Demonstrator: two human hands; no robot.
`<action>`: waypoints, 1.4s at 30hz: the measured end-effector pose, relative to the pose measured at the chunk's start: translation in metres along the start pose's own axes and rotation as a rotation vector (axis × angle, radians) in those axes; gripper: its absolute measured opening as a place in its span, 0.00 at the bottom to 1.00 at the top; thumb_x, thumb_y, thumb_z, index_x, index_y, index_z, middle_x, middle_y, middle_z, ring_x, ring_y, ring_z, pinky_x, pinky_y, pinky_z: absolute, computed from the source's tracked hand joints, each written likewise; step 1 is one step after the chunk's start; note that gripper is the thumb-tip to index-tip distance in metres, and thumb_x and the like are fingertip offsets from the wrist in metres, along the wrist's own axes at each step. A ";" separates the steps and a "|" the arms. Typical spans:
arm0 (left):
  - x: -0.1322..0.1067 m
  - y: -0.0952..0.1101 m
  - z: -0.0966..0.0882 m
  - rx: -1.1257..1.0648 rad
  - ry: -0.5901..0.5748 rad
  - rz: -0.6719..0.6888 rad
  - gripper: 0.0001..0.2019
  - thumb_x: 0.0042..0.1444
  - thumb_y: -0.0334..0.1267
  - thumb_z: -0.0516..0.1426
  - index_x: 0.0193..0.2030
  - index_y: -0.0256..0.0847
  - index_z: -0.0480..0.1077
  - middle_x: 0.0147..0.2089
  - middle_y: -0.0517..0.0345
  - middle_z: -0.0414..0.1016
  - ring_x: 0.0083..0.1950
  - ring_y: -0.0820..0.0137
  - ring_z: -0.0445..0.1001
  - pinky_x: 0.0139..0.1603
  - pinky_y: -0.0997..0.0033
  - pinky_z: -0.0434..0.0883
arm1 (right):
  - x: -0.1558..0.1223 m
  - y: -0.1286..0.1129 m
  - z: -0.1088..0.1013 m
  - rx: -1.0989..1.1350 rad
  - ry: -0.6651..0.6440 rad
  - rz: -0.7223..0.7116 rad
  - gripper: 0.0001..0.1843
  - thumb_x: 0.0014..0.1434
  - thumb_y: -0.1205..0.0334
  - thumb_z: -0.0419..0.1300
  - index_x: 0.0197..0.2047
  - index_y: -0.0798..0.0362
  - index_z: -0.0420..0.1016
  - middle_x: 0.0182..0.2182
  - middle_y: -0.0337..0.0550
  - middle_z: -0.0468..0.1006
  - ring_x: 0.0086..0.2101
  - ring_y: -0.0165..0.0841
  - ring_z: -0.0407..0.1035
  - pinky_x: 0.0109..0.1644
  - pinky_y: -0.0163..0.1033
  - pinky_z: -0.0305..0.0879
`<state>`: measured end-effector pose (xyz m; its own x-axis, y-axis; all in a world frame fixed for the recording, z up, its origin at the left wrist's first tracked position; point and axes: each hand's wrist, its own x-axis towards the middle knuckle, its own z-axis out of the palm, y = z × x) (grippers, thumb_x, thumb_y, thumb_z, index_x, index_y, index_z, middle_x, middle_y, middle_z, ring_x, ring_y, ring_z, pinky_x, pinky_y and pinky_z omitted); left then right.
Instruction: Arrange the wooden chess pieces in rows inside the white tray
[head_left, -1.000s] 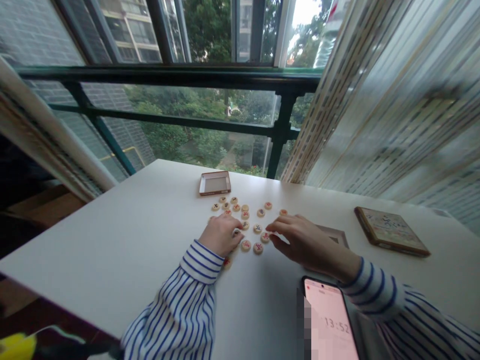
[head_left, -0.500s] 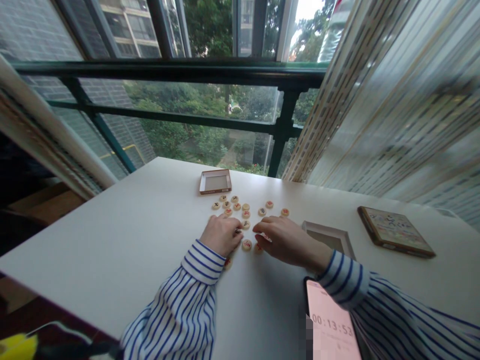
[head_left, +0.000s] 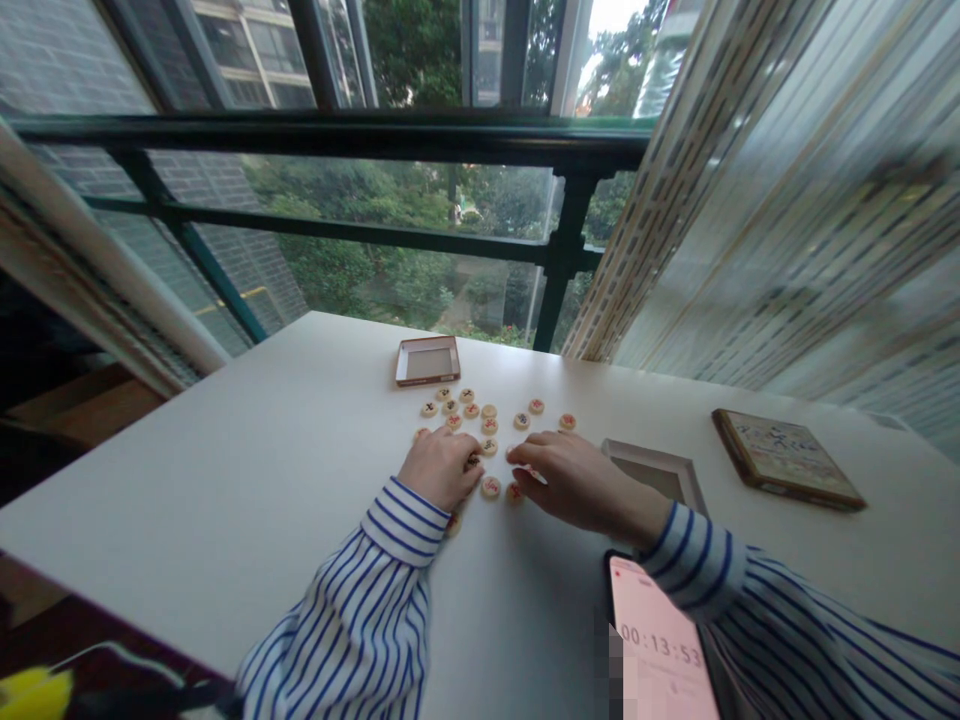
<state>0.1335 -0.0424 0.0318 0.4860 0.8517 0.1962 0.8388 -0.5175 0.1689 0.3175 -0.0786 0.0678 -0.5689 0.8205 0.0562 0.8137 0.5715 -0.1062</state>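
Observation:
Several round wooden Chinese chess pieces with red or dark characters lie on the white table [head_left: 225, 470]. My left hand [head_left: 439, 468] is curled palm down, its fingertips and thumb around a dark-lettered piece [head_left: 474, 461]. One red-lettered piece [head_left: 454, 525] shows partly beside my left wrist. My right hand [head_left: 574, 482] bends over the right side of the group, thumb and index finger apart. A pale piece [head_left: 510, 453] touches or nearly touches its fingertips, and a red-lettered one is partly hidden beneath. Between the hands lie a dark-lettered piece [head_left: 489, 447] and a red-lettered piece [head_left: 490, 487].
A shallow open box part [head_left: 427, 361] sits behind the pieces. Another open tray [head_left: 697, 480] lies beyond my right wrist, with a flat decorated box [head_left: 787, 460] farther right. A phone [head_left: 664, 625] showing a timer lies by my right sleeve.
The view has shifted slightly. A pale piece now shows at my right fingertips. Both hands otherwise stay nearly where they were.

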 end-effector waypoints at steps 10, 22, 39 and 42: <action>0.001 -0.001 0.001 -0.019 0.068 0.012 0.09 0.50 0.38 0.54 0.37 0.42 0.72 0.34 0.53 0.76 0.39 0.63 0.71 0.41 0.63 0.64 | -0.005 0.002 -0.001 0.016 0.038 -0.001 0.12 0.57 0.63 0.49 0.40 0.53 0.72 0.33 0.45 0.74 0.34 0.32 0.67 0.36 0.36 0.54; 0.002 0.005 -0.004 -0.099 0.272 0.102 0.14 0.48 0.37 0.55 0.43 0.40 0.67 0.35 0.55 0.74 0.39 0.65 0.70 0.40 0.64 0.64 | -0.016 0.006 -0.013 0.062 0.109 0.017 0.11 0.57 0.65 0.51 0.40 0.55 0.73 0.33 0.46 0.75 0.34 0.31 0.67 0.38 0.36 0.57; 0.000 0.026 -0.008 -0.286 0.449 0.190 0.16 0.48 0.35 0.55 0.46 0.40 0.63 0.37 0.56 0.73 0.38 0.68 0.71 0.45 0.64 0.65 | -0.051 0.019 -0.031 0.152 0.233 0.102 0.12 0.57 0.64 0.51 0.41 0.55 0.72 0.34 0.46 0.75 0.33 0.31 0.68 0.39 0.36 0.60; 0.001 0.031 -0.009 -0.297 0.447 0.210 0.16 0.48 0.36 0.56 0.45 0.40 0.63 0.37 0.56 0.73 0.36 0.69 0.70 0.43 0.65 0.66 | -0.058 0.020 -0.034 0.163 0.244 0.129 0.12 0.57 0.64 0.51 0.41 0.54 0.72 0.33 0.45 0.75 0.33 0.31 0.68 0.39 0.36 0.61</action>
<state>0.1577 -0.0582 0.0459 0.4297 0.6441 0.6328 0.5994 -0.7276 0.3336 0.3711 -0.1145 0.0957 -0.4011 0.8764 0.2664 0.8362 0.4691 -0.2843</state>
